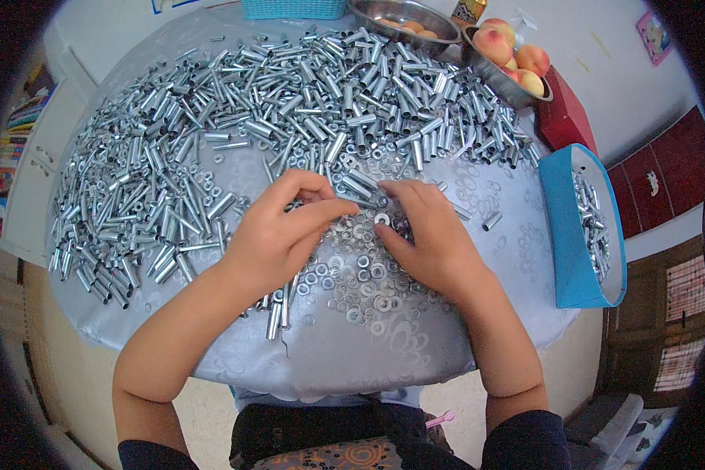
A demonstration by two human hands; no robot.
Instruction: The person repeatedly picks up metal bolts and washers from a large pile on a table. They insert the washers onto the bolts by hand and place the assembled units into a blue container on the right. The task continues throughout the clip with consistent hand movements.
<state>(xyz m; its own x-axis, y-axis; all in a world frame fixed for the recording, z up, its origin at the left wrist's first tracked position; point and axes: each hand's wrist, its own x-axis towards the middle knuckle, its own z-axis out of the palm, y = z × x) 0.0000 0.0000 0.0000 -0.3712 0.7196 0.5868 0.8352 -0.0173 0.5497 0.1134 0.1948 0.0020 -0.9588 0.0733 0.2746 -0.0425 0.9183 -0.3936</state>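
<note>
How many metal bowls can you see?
2: the farther bowl at the top, right of centre, and the nearer bowl, holding fruit, just right of it. No others show.

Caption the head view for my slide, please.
Left hand and right hand at loose washers, shiny metal tubes heaped beyond, blue bin at right.

Lt-blue woven plastic basket (294,9) cut off @ top, navy fabric sleeves (529,442) @ btm. Bare L hand (268,227): some fingers hidden, grip unclear.
</note>
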